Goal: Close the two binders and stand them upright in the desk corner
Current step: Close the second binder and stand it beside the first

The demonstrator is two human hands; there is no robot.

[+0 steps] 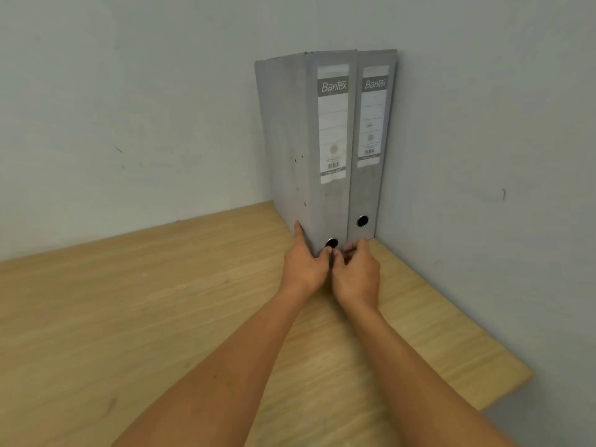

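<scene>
Left hand (pixel 303 264) clamped on the bottom front corner of the left binder (pixel 309 140), fingers up the side cover, thumb across the spine near the metal-ringed finger hole (pixel 331 243). Right hand (pixel 356 272) curled closed just beside it, fingertips (pixel 352 246) touching the foot of the same spine where it meets the right binder (pixel 371 150); cannot tell whether actually pinching anything. Thumbs of both hands nearly touching.

Both binders grey, closed, standing upright side by side and touching, tucked into the corner where two pale walls (pixel 129 108) meet, resting on the light wood tabletop (pixel 129 317). Right binder flush against the right-hand wall, own finger hole (pixel 362 221) clear of the hands.

Each spine with a white label (pixel 333 124) headed by a grey band reading "Bantex" in white. Ruled lines below, a round emblem, a barcode and small print too blurred to read. Same layout on the second label (pixel 373 114).
</scene>
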